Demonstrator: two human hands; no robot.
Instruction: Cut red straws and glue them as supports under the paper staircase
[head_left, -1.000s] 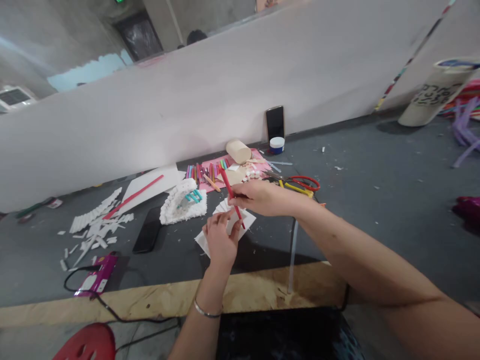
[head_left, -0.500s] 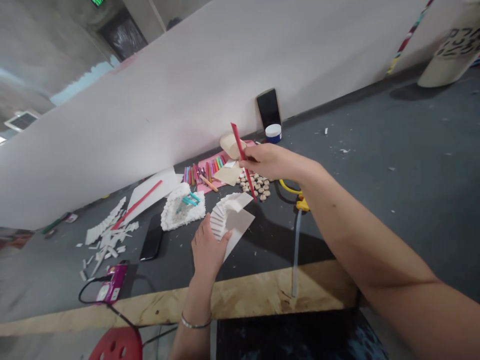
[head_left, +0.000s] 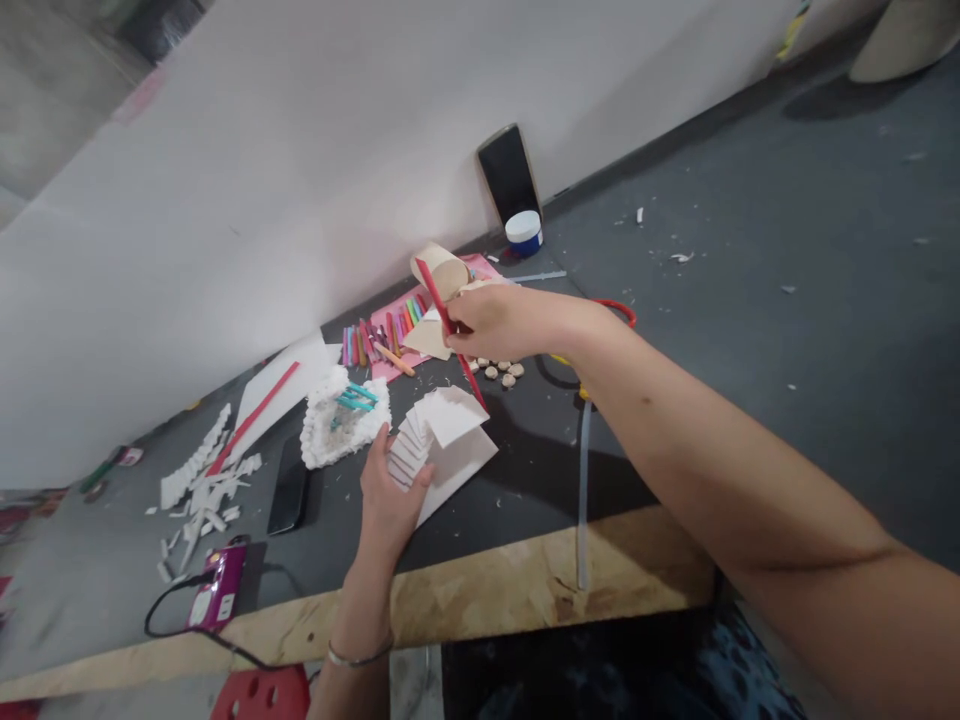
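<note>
My right hand (head_left: 495, 320) is closed round a thin red stick (head_left: 450, 330), which slants down with its lower tip just above a small white foam-board spiral staircase (head_left: 442, 440). My left hand (head_left: 386, 495) grips the near left edge of that staircase and its flat base on the dark grey table (head_left: 675, 400). Small round wooden discs (head_left: 499, 370) lie just beyond the staircase, under my right hand.
Left of the staircase sit a white foam model with teal sticks (head_left: 341, 425), a black phone (head_left: 287, 485), white foam scraps (head_left: 199, 480) and a purple power bank (head_left: 217, 597). Coloured sticks on a pink sheet (head_left: 390, 335), a paper roll (head_left: 439, 268), a propped phone (head_left: 508, 175) and a small jar (head_left: 523, 232) line the wall.
My right hand lifted the red stick off the staircase, raised it, then lowered it toward the staircase again. My left hand slid to the staircase's near left edge. The view tilted down and left.
</note>
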